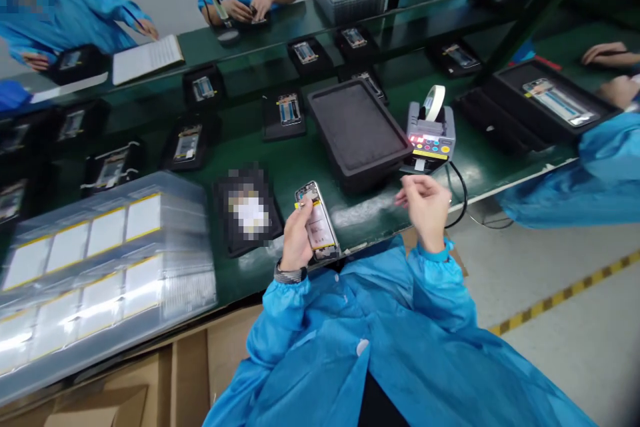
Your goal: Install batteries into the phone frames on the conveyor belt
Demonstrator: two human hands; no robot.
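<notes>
My left hand (299,233) grips an opened smartphone (323,230) by its left edge, thumb lying over the inside. The phone's back is off, showing a white battery with yellow edges and bare circuitry at the top. My right hand (427,207) is raised above the table edge with thumb and fingers pinched together. Whatever may be between those fingertips is too small to make out. Just beyond them stands a grey tape dispenser (431,133) with a roll of pale tape, lit red digits and a short strip sticking out at its front.
A black foam tray (363,130) lies between phone and dispenser. At left, a clear plastic tray (187,213) holds several white batteries. More opened phones rest on black pads, such as this phone (189,143). Co-workers in blue sit opposite and at right. A black cable (463,190) hangs over the edge.
</notes>
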